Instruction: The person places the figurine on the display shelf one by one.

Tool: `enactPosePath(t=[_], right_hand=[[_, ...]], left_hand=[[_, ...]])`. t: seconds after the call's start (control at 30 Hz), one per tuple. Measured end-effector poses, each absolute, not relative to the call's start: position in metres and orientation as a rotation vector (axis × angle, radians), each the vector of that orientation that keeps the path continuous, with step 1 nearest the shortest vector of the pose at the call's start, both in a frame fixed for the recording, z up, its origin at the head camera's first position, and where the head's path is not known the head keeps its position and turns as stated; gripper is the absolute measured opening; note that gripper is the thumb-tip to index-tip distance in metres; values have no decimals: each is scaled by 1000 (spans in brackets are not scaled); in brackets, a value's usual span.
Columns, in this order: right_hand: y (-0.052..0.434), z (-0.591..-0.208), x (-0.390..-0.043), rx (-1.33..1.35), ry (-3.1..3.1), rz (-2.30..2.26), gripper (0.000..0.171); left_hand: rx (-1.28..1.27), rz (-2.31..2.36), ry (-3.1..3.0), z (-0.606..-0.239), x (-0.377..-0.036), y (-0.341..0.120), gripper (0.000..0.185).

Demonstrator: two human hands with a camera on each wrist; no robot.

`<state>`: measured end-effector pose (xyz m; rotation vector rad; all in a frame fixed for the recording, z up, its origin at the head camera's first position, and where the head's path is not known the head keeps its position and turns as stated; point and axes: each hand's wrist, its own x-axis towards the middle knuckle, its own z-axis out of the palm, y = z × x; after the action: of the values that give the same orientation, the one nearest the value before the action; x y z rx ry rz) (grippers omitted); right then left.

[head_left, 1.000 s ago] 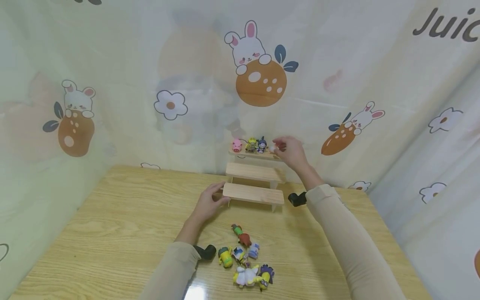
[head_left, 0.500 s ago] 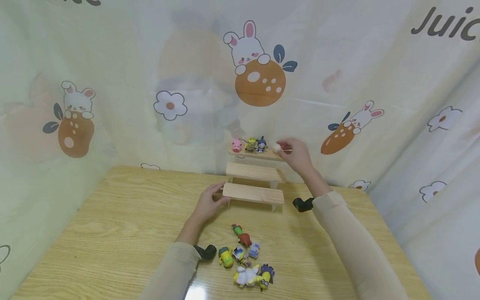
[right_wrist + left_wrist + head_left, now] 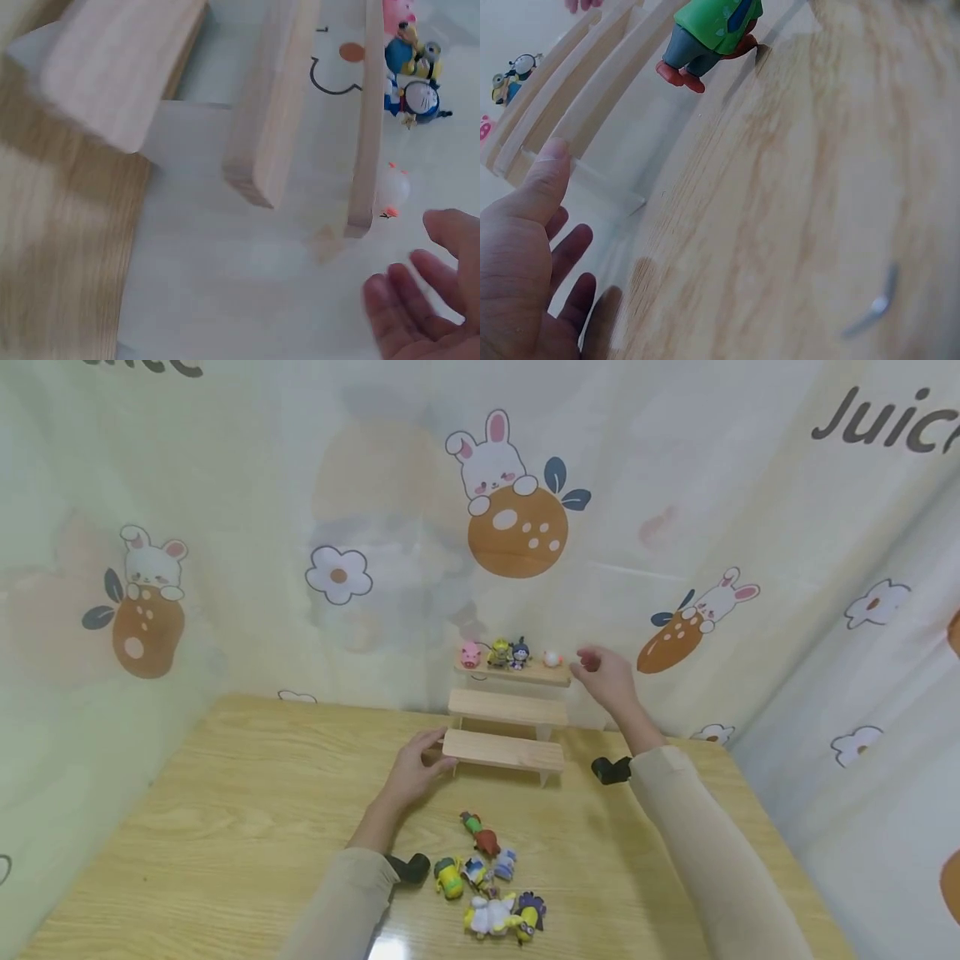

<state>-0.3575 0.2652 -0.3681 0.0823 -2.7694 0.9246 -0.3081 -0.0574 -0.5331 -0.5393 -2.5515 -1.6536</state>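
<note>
Left hand (image 3: 411, 770) — fingers loose, thumb at lowest step (image 3: 504, 749) | right hand (image 3: 609, 678) — parted, empty, near white figurine (image 3: 552, 658)

My left arm (image 3: 352, 872) reaches forward, the left grip (image 3: 412, 770) with thumb extended and fingers bent; my right arm (image 3: 701, 835) stretches farther and higher, the right grip (image 3: 609, 678) loosely curved, thumb and fingers parted.

Top shelf (image 3: 534, 672): gap between blue figure (image 3: 519, 655) and white figure (image 3: 552, 658).
</note>
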Motion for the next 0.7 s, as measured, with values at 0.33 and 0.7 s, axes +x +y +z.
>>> enactPosePath(t=[0.33,0.7], right_hand=[[254,-371,-378,-2,-2889,884,49],[243,-372,-381,20,-2856,907,39]], left_hand=[[-541,-1677,-2514,-536,-306,-54,66],[-524,-1686,-2516,-535,-308,-56,67]])
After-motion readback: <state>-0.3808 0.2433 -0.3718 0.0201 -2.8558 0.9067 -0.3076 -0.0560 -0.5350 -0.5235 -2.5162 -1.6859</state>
